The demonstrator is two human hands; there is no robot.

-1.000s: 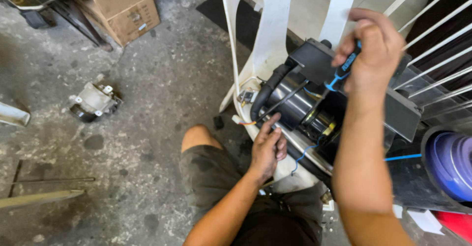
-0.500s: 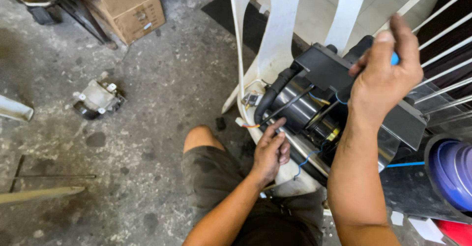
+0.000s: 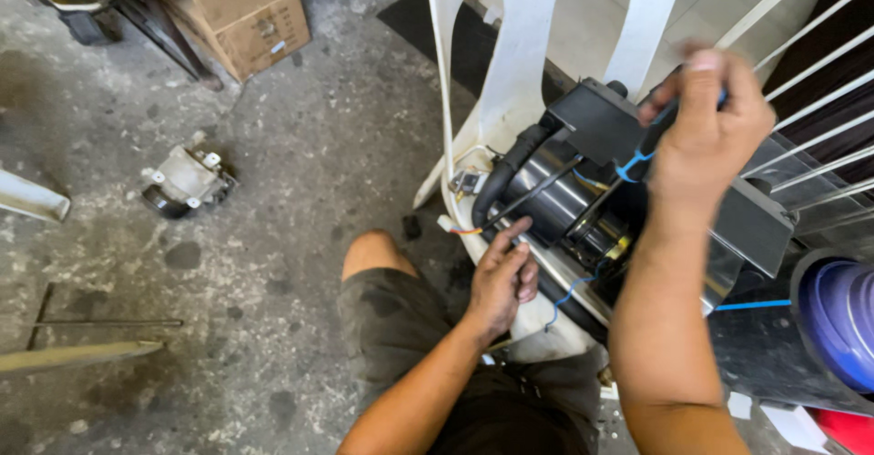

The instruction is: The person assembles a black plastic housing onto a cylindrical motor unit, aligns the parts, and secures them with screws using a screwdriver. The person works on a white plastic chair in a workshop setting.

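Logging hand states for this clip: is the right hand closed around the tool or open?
Closed. The right hand is curled around a dark-handled tool over the black motor unit on the white chair.

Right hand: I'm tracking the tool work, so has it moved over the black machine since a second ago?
Yes. The right hand has slid rightward along the black machine, away from the white chair back.
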